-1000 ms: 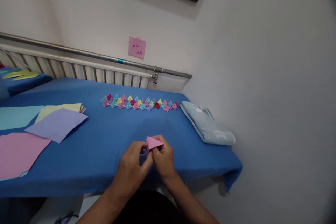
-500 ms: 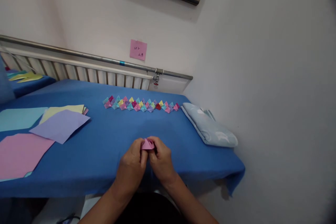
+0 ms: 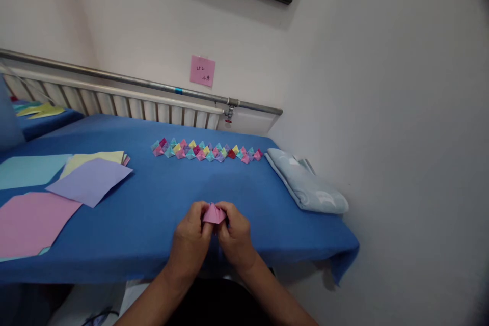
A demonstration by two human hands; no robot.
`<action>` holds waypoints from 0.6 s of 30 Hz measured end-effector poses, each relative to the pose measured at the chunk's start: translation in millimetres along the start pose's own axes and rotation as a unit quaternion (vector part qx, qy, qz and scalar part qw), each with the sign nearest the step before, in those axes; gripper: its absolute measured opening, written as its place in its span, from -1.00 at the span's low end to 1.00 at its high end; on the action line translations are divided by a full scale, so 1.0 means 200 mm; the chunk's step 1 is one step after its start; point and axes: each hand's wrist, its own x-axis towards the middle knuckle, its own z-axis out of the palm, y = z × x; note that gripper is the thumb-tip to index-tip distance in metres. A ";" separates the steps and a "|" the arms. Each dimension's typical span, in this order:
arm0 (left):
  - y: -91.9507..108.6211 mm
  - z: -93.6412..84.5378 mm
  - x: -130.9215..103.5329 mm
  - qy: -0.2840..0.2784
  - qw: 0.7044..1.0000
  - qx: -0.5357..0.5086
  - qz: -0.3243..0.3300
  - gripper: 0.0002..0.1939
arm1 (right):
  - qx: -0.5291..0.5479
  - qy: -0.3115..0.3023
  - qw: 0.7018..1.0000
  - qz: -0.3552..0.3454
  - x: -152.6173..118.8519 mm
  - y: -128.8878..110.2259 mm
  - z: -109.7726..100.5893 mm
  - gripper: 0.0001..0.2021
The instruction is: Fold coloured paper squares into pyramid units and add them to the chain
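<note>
A small folded piece of pink paper [image 3: 214, 214] is pinched between both hands above the near part of the blue-covered table [image 3: 148, 234]. My left hand [image 3: 191, 237] grips its left side, fingers bent round it. On its right side, my right hand [image 3: 236, 234] is closed in the same way. The thumbs are at the paper's lower edge, partly hidden. Beyond the hands lies a long row of small folded paper pieces [image 3: 200, 152] in pink, blue, yellow, purple and red.
Flat sheets lie at the left: purple [image 3: 91, 181], pink [image 3: 38, 221], light blue [image 3: 32, 170] and yellow [image 3: 110, 156]. A folded light-blue cloth [image 3: 309, 183] rests at the right edge. Behind the table are a radiator [image 3: 148, 108] and a pipe [image 3: 153, 84].
The pink paper between my hands has tilted and spread slightly, so more of its front face shows. Both hands stay closed on it in nearly the same place.
</note>
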 end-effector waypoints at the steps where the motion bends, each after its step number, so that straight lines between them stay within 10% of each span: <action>1: 0.00 0.00 0.00 0.001 1.000 0.005 0.003 -0.86 | -0.009 -0.002 1.000 -0.012 -0.01 0.00 0.00 -0.80; 18: -0.08 0.00 0.00 0.048 0.985 0.049 0.161 -0.72 | -0.083 0.025 0.985 -0.150 -0.03 0.01 0.01 -0.68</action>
